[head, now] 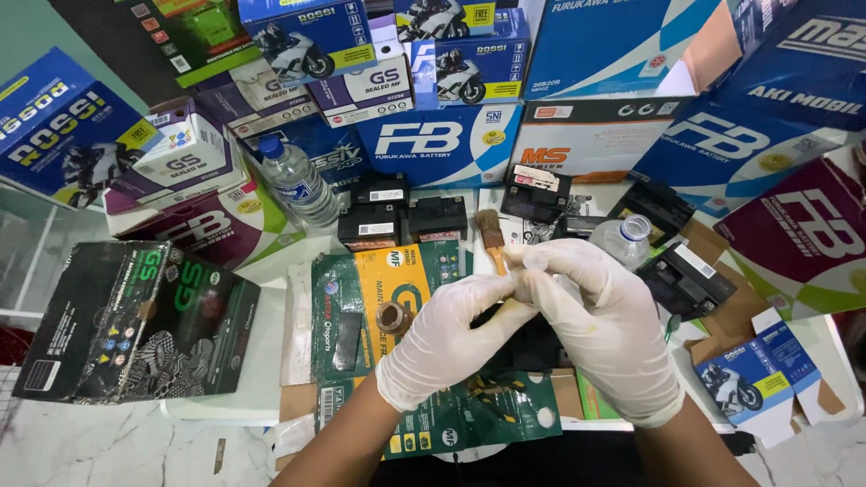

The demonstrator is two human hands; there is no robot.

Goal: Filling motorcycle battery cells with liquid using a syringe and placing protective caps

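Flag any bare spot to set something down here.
Little room. Bare marble counter at bottom left, below the dark green box. Narrow white strip between that box and the flattened green carton. Crowded elsewhere: black batteries, stacked boxes behind.

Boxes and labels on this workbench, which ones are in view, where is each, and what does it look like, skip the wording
Black carton: front left, lying tilted, black with green print.
Blue carton: centre back, wide, blue with white lettering.
Maroon carton: far right, maroon with white and green.
Small blue box: front right, open flaps, motorcycle picture.
Flattened green and yellow carton: under the gloved hands.
White labels: on small black batteries, centre.
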